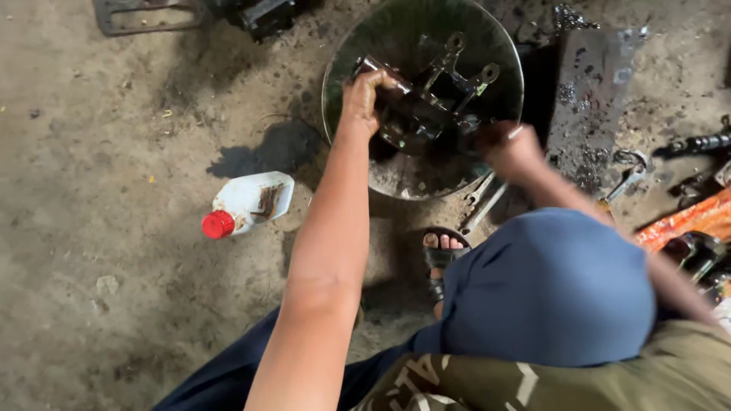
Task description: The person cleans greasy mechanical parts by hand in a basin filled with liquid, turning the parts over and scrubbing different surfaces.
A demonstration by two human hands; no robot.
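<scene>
Over a round metal basin (346, 84) on the oily dirt floor (91, 152), the person squats and works a greasy metal part (426, 103), a dark casting with bracket arms ending in ring-shaped eyes. As a judgement, the washing looks under way rather than finished: the part remains black with grime, dark liquid and sludge lie in the bottom of the basin, and nothing cleaned is set aside in view. The left hand (364, 97) is closed around one end of the part, fingers curled over a short cylindrical stub, holding it tilted above the basin. The right hand (512, 148) sits at the basin's near right rim, just beside the part's lower side; it is blurred and looks clenched, with something thin and pale showing at the knuckles, but whether it grips a brush or a rag cannot be told. The part thus lies between the two hands, held at the left one and close to the right. A white bottle (255, 199) with a red cap lies on its side to the left, well apart from the basin, and wrenches (481, 199) lie just below the rim near a sandalled foot (442, 255).
</scene>
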